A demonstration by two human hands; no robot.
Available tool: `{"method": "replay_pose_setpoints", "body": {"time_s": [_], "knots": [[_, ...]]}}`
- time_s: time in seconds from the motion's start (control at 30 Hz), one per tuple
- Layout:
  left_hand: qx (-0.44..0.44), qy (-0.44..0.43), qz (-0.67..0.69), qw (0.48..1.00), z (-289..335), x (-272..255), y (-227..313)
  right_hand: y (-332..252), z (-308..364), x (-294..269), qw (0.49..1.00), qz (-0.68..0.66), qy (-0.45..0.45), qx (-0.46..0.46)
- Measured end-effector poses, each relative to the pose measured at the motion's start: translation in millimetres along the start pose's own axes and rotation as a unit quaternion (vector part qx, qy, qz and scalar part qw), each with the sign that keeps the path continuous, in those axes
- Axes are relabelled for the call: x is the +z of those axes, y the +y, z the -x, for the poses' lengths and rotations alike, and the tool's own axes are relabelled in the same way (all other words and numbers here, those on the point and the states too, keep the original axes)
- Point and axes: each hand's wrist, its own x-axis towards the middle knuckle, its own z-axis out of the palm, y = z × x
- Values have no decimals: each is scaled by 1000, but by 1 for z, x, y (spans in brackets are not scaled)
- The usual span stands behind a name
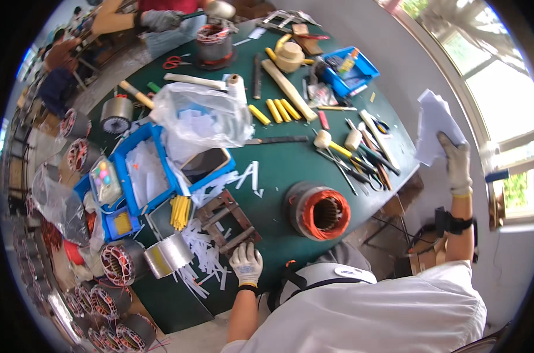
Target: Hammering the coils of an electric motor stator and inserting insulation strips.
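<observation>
My left hand (246, 263), in a white glove, rests on the near edge of the green table (279, 159), just below a small brown frame-shaped jig (227, 221) and scattered white paper strips (203, 254). It holds nothing that I can see. My right hand (457, 160), also gloved, is raised off to the right of the table and grips a bundle of white paper sheets (434, 122). A motor stator with orange copper windings (318, 210) lies on the table between my two arms.
Blue trays (144, 170) with paper, a clear plastic bag (196, 117), yellow sticks (274, 110), mallets and hand tools (355, 156) cover the table. Several wound stators (115, 263) line the left side. Another person's gloved hand (160, 19) works on a stator (213, 44) at the far end.
</observation>
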Motion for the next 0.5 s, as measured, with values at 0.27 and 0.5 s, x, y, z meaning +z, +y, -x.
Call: {"method": "replay_pose_setpoints", "body": {"time_s": [0.27, 0.5], "knots": [[31, 6, 16, 999, 3, -5, 9, 140, 83, 69, 949, 147, -185, 208], [17, -98, 119, 988, 66, -67, 30, 244, 63, 233, 905, -87, -383, 164]]}}
